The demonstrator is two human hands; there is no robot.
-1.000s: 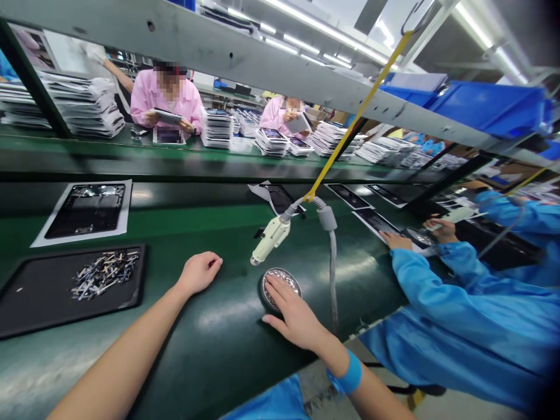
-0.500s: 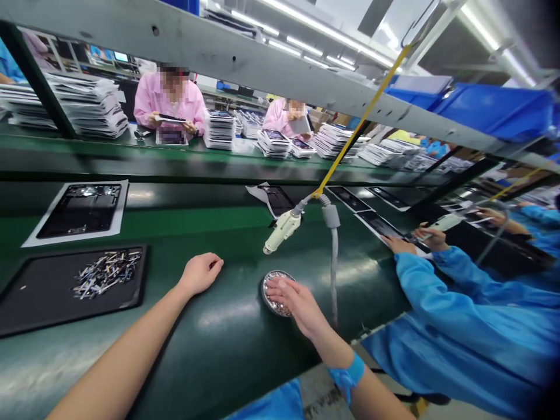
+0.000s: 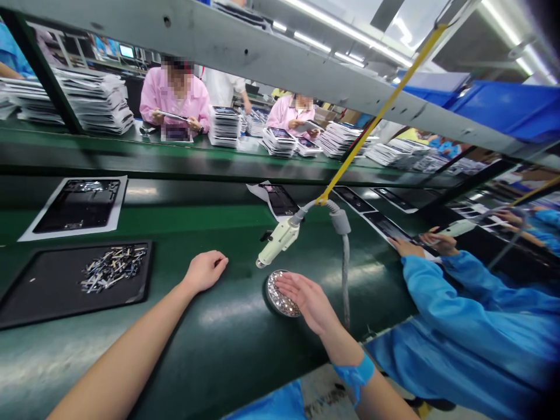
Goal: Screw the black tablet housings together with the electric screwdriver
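Observation:
My right hand [image 3: 308, 298] lies over a round dish [image 3: 280, 310] filled with small shiny metal pieces, probably screws. Its fingers are stretched out flat and their tips touch or hover just above the pieces; a blue band [image 3: 356, 373] circles that wrist. To the left, my left hand [image 3: 205, 271] rests on the green bench with its fingers curled in, and nothing shows in it. A pale electric screwdriver [image 3: 279, 242] hangs tilted from a yellow strap [image 3: 378, 119], above and between the hands, touched by neither.
A black tray [image 3: 48, 286] holds a heap of small metal strips [image 3: 114, 268] at left. Behind it lies an opened tablet [image 3: 79, 204] on white paper; another tablet [image 3: 280, 199] lies behind the screwdriver. At right a co-worker in blue sleeves [image 3: 437, 286] works close by.
The view has shifted slightly. My right hand has slid a little towards the dish's right side, showing more of the pieces. The screwdriver has swung and turned; my left hand stays put.

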